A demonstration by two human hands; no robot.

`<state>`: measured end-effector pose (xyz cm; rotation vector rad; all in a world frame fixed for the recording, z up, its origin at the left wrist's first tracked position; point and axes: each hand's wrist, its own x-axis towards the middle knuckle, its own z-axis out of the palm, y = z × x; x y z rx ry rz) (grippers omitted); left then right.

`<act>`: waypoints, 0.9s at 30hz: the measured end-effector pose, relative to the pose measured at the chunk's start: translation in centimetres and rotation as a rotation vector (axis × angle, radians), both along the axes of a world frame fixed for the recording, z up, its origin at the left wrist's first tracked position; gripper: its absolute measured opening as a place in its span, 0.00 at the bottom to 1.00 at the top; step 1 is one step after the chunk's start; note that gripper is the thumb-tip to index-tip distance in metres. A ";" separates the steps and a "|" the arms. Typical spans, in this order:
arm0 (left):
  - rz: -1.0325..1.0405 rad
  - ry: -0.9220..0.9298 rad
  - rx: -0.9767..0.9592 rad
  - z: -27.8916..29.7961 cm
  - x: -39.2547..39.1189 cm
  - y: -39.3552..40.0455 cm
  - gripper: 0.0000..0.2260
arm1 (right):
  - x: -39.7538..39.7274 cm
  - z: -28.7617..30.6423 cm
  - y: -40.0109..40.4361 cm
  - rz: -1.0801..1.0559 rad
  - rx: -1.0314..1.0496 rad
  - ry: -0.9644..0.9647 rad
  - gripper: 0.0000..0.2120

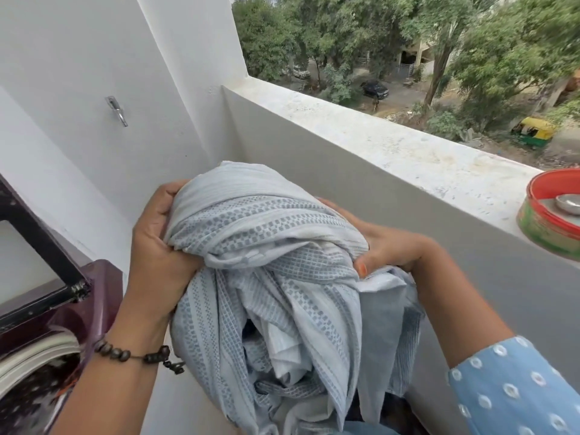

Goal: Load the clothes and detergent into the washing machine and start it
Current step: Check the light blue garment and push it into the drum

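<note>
Two hands carry one bundle at the centre of the frame: the left hand (160, 243) grips the pale blue-and-white woven cloth bundle (270, 287) from its left side, fingers curled into the folds, and the right hand (386, 246) clutches it from the right, thumb pressed into the fabric. The cloth is thin, soft and crumpled, with bands of small woven squares and fine stripes; loose tails hang down toward the bottom edge.

The dark purple top-loading washing machine (94, 296) sits at lower left, its black-framed lid (40, 246) raised and the drum mouth (34, 381) open beneath. To load well, I would swing the bundle left over the opening, gather the dangling ends so none catch on the rim, then let it drop loosely rather than packed.

At the right edge, a round red-rimmed tin (546, 221) stands on the rough whitewashed balcony ledge (392, 146).
</note>
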<state>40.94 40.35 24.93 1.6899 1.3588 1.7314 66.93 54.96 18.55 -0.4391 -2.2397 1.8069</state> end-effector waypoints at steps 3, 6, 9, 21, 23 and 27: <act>0.012 -0.098 -0.045 -0.2 -0.5 -0.3 0.21 | -0.5 -1.8 -0.6 0.030 -0.115 0.027 0.49; 0.042 -0.235 -0.113 -1.0 -1.4 -0.8 0.20 | -0.9 -1.4 -0.7 -0.126 -0.036 -0.011 0.37; 0.091 -0.370 -0.161 -1.8 -2.0 -1.4 0.27 | -1.4 0.7 -0.4 -0.435 0.226 -0.083 0.20; 0.271 -0.534 0.024 -0.4 -2.5 -2.0 0.34 | -1.6 1.8 -3.5 -0.326 0.082 0.251 0.27; 0.296 -0.592 0.072 -0.1 -3.0 -1.7 0.43 | -1.2 -0.1 -3.0 -0.196 -0.079 0.273 0.42; 0.220 -0.788 0.128 -0.1 -4.1 -1.4 0.43 | -0.9 -3.8 -2.9 -0.034 -0.225 0.133 0.58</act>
